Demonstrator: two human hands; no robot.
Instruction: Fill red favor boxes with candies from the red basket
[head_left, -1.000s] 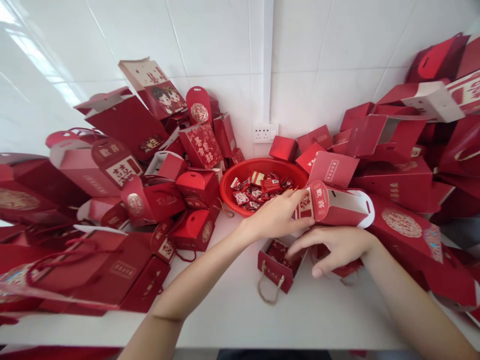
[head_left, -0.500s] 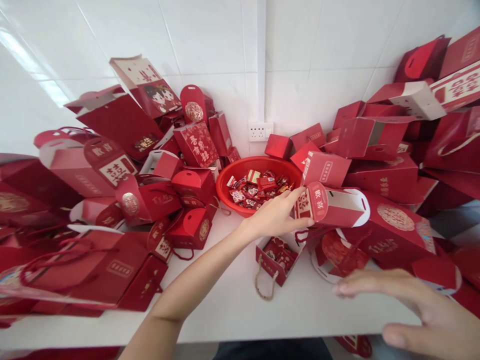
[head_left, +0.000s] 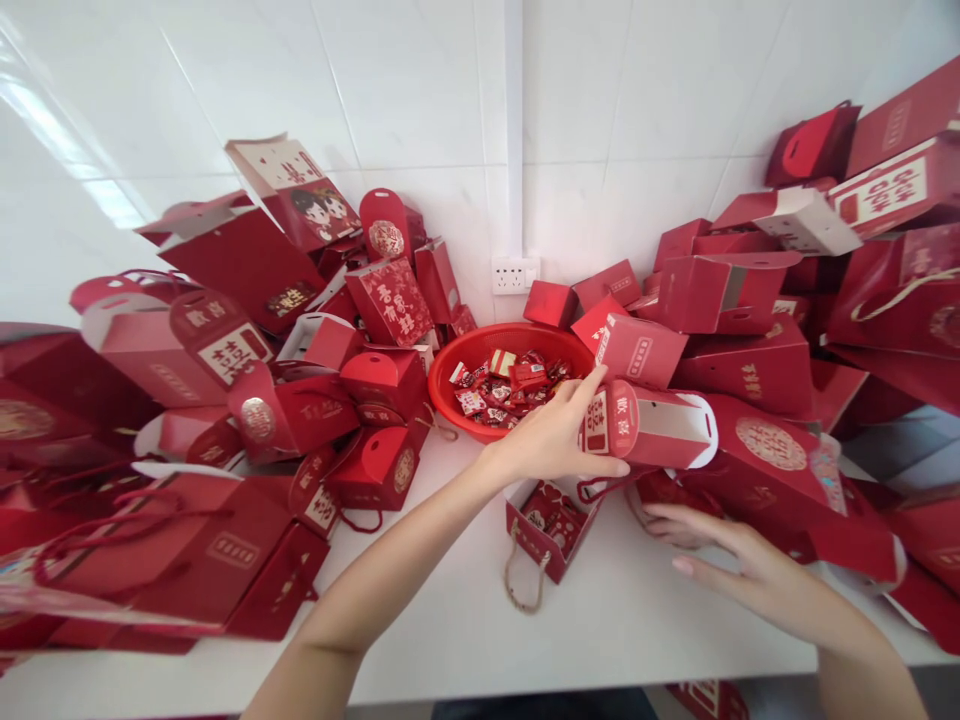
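My left hand (head_left: 551, 430) spans the near end of a red gift box (head_left: 660, 425) with a white inside, index finger at its upper edge and thumb at its lower edge. Below it stands a small open bag (head_left: 555, 525) with rope handles and red packets inside. My right hand (head_left: 709, 540) is open, fingers stretched towards a red box (head_left: 664, 492) low in the right pile; its fingertips seem to touch that box's edge. Behind my left hand sits a red plastic basket (head_left: 442, 385) of wrapped sweets (head_left: 495, 390).
Red gift boxes and bags are heaped on the left (head_left: 255, 410) and right (head_left: 765, 370) of the white table (head_left: 450, 620). A tiled wall with a power socket (head_left: 514, 276) rises behind. Another red box (head_left: 709, 698) lies below the table's front edge.
My right hand has moved left and away from me, up to the low red box. My left hand stays at the gift box. The view has shifted slightly.
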